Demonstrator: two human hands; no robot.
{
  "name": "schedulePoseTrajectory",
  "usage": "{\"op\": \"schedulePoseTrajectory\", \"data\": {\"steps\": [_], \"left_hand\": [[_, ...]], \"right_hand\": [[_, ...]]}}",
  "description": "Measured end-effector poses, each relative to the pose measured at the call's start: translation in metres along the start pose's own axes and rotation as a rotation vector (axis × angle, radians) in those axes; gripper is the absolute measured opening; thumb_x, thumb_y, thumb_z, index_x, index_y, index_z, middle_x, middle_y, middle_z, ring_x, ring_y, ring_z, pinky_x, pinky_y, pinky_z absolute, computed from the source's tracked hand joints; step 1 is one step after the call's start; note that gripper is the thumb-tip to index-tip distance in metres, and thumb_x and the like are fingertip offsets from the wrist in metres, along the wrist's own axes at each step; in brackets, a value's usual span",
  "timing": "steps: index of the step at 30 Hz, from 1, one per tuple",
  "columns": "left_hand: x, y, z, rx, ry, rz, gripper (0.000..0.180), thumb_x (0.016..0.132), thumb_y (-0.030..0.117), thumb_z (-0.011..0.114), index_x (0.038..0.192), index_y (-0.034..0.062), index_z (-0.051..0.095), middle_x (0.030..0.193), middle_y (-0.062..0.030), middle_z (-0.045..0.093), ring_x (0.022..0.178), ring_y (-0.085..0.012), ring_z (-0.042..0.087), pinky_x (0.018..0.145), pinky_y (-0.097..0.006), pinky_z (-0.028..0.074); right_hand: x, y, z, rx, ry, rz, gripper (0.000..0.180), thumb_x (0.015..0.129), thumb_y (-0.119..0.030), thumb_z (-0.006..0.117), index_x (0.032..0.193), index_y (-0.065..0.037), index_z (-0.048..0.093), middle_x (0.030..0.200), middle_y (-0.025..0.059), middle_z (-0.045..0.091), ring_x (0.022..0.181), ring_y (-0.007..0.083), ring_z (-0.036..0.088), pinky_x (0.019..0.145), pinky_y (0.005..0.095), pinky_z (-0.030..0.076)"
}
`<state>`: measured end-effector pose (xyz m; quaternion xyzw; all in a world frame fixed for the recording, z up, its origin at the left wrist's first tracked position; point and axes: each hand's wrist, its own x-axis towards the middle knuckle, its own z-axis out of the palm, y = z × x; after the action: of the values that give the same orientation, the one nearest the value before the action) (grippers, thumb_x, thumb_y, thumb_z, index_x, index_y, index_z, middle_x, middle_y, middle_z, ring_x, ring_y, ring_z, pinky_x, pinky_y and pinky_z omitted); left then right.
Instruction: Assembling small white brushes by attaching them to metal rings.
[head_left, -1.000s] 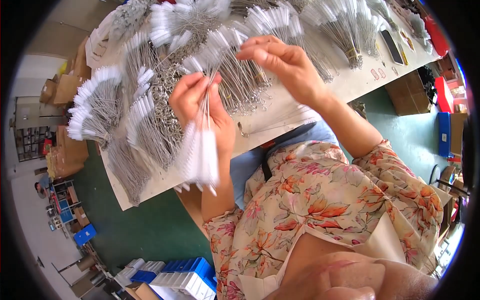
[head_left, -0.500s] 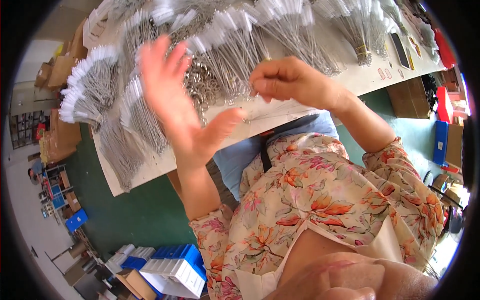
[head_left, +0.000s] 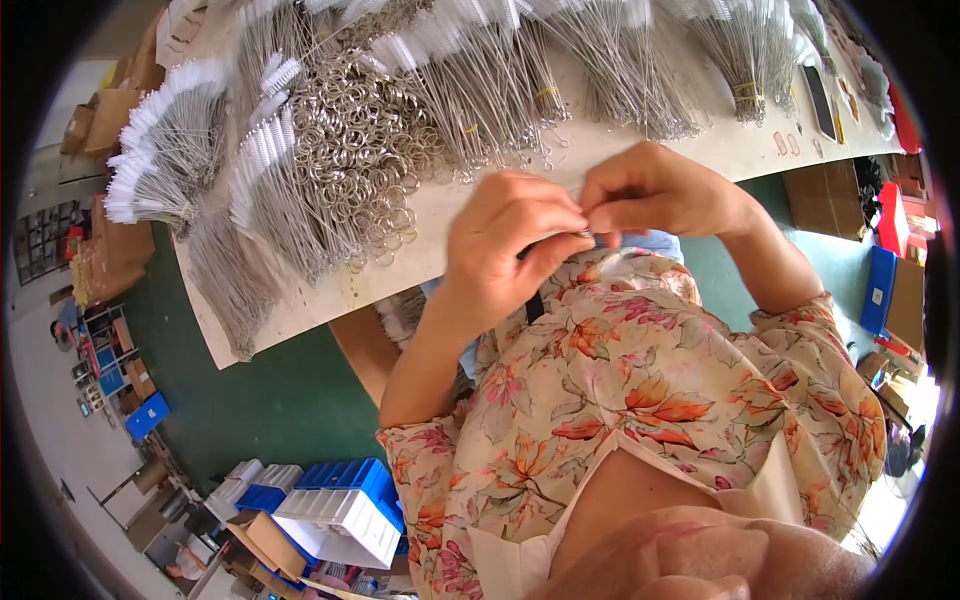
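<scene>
Here, both hands meet in front of the body, just past the table's near edge; the left hand (head_left: pixel 505 240) has its fingers curled over and its thumb pressed up against the forefinger, the tips closed on a small glinting piece (head_left: pixel 587 234) — too small and too covered to tell what it is; the right hand (head_left: pixel 665 195) faces it from the other side, fingers bent inward with the thumb close beneath the forefinger, its tips right beside that piece; whether they grip it too, I cannot tell, since the fingers hide the spot. Beyond the hands stretches the pale table (head_left: pixel 320 305); a heap of shiny metal rings (head_left: pixel 355 150) lies on it, ahead and to the left of the left hand; beside the heap, farther ahead of both hands, wire-stemmed brushes (head_left: pixel 480 100) lie in rows, white bristles away from the person, looped ends toward the near edge; another brush bundle (head_left: pixel 745 85), bound with a yellow tie, lies to the right — near a dark phone-like slab (head_left: pixel 819 103); on the far left a fan of brushes (head_left: pixel 165 150) spreads its white heads outward. Below, the floral shirt (head_left: pixel 640 400) fills the near part of the view; blue and white bins (head_left: pixel 340 510) stand on the green floor (head_left: pixel 290 410) at lower left.
</scene>
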<state>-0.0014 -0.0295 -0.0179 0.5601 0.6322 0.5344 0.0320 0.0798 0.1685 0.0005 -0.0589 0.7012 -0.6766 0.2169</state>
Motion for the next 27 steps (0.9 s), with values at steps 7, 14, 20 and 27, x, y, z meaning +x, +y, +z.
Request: {"op": "schedulePoseTrajectory", "data": {"steps": [7,14,20,27], "left_hand": [[-0.060,-0.023,-0.010,0.557,0.054,-0.589,0.022,0.078,0.018,0.070,0.092,0.0037,0.060,0.067,-0.0058,0.058,0.053,-0.0191,0.054,0.050,-0.029,0.043],[-0.068,-0.026,0.004,0.511,0.057,-0.620,0.013,0.080,0.012,0.064,0.080,0.0033,0.054,0.081,-0.0079,0.061,0.062,-0.0175,0.060,0.056,-0.028,0.049],[-0.038,0.002,-0.018,-0.178,0.413,-0.689,0.006,0.081,-0.009,0.057,0.083,-0.0037,0.059,0.099,-0.0135,0.061,0.080,-0.0163,0.063,0.069,-0.028,0.056],[-0.033,0.016,-0.061,-0.232,0.051,-0.524,0.019,0.079,-0.007,0.060,0.096,-0.0004,0.065,0.104,-0.0146,0.060,0.082,-0.0127,0.062,0.067,-0.022,0.053]], "right_hand": [[-0.118,0.113,-0.081,-1.538,0.586,0.611,0.011,0.081,-0.006,0.055,0.085,0.001,0.062,0.072,0.0164,0.059,0.067,0.0303,0.060,0.060,0.0376,0.045],[-0.013,0.056,0.016,-0.470,0.546,-0.120,0.009,0.078,0.000,0.062,0.087,-0.003,0.064,0.093,0.0101,0.062,0.072,0.0190,0.062,0.061,0.0304,0.050],[0.050,0.047,0.057,-0.455,0.461,-0.442,0.008,0.079,-0.012,0.063,0.084,-0.006,0.063,0.090,0.0061,0.063,0.071,0.0287,0.060,0.060,0.0339,0.048],[0.047,0.024,0.044,0.005,0.140,-0.256,0.014,0.086,-0.013,0.060,0.093,-0.002,0.065,0.073,0.0023,0.062,0.060,0.0091,0.053,0.054,0.0242,0.043]]}}
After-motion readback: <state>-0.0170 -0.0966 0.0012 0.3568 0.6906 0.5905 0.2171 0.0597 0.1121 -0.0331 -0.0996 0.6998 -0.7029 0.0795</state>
